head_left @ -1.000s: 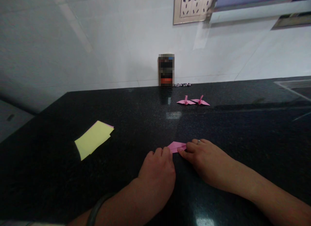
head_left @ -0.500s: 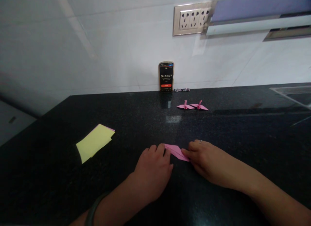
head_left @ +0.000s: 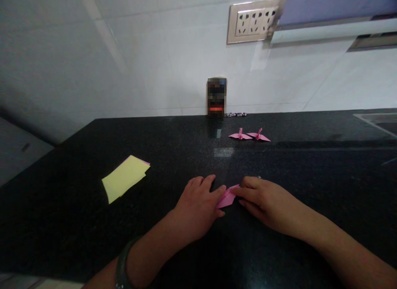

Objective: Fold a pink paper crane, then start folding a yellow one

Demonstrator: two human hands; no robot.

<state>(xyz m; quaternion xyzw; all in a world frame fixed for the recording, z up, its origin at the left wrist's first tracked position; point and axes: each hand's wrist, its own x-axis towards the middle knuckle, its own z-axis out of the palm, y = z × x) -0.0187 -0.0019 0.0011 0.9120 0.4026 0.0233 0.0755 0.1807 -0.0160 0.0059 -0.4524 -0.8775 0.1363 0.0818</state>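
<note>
The wall (head_left: 167, 61) rises beyond the fingertips, and the dark counter (head_left: 173, 156) spreads beneath and all round them. The left hand (head_left: 198, 208) has its fingers spread, the index resting on one end of the paper and the thumb just nearer the body. The right hand (head_left: 268, 200) lays its index on the paper's other end, its remaining fingers curled under; whether it pinches an edge there, I cannot tell.

Well to the left of the left fingers lie the sheets (head_left: 127, 179), yellow on top, flat and seemingly unfolded, so they look untouched so far. The socket (head_left: 252, 23) is on the wall, far above the right fingers. The phone (head_left: 217, 97) leans upright against the wall, straight beyond the gap between the two sets of fingers, its screen blurred out. The pink paper (head_left: 228, 199) sits between the two index fingers, flat and narrow; I judge it partly folded, with shaping left to do. Beyond it, past the fingertips, two pink cranes (head_left: 240, 136) stand side by side and look finished. Farther out still, beads (head_left: 236, 114) lie beside the phone. Smallest is a ring (head_left: 259, 177) on a right finger.
</note>
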